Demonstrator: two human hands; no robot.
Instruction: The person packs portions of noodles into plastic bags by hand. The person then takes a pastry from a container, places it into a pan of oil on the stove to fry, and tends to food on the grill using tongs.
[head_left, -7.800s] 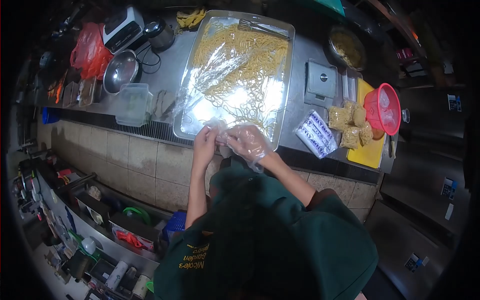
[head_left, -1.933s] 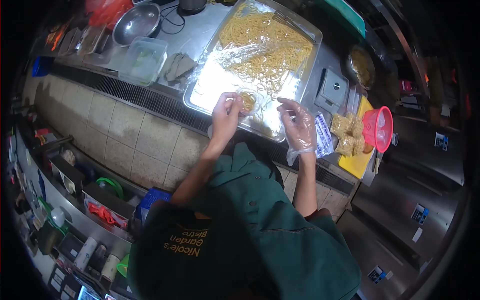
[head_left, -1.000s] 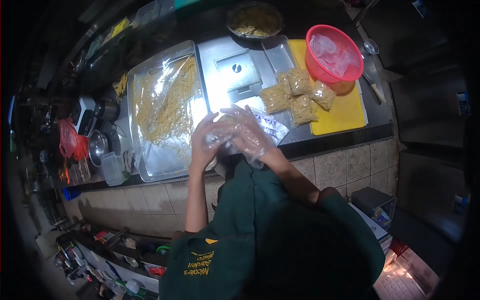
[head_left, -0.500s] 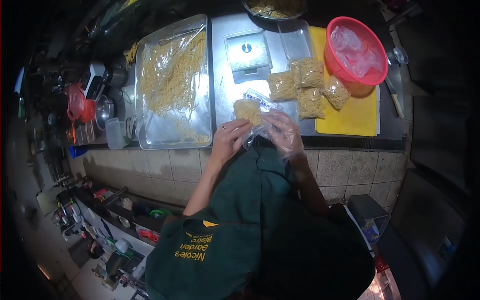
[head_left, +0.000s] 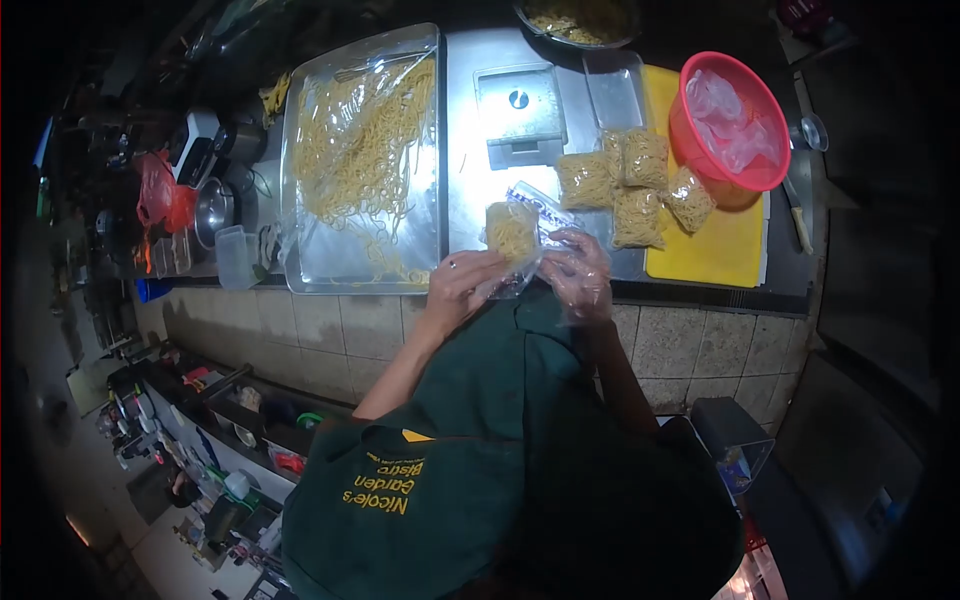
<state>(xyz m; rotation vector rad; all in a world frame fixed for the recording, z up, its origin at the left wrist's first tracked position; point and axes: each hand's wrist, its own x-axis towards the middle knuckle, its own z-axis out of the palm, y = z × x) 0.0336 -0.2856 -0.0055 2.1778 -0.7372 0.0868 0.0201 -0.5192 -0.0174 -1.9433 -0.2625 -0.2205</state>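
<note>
A clear plastic bag of noodles [head_left: 512,232] is held up between my hands at the counter's front edge. My left hand [head_left: 466,282], bare with a ring, pinches the bag's lower left side. On the other side, my right hand [head_left: 578,276] wears a clear plastic glove, its fingers closed on the bag's loose plastic. Just behind lies a packet with blue lettering [head_left: 540,207]. Several filled noodle bags [head_left: 636,218] sit to the right. A metal tray [head_left: 430,262] at the left carries loose noodles [head_left: 365,140] partly under clear plastic.
Behind the bag stands a kitchen scale [head_left: 520,118], with a clear container [head_left: 614,90] beside it. A pink basket [head_left: 682,125] of plastic bags rests by a yellow cutting board [head_left: 700,262]. A knife [head_left: 800,225] lies at the far right. A bowl [head_left: 580,38] sits at the back.
The noodle bag has turned more upright, and its noodles now look flatter and more spread. Both hands still hold it. The whole view has shifted slightly.
</note>
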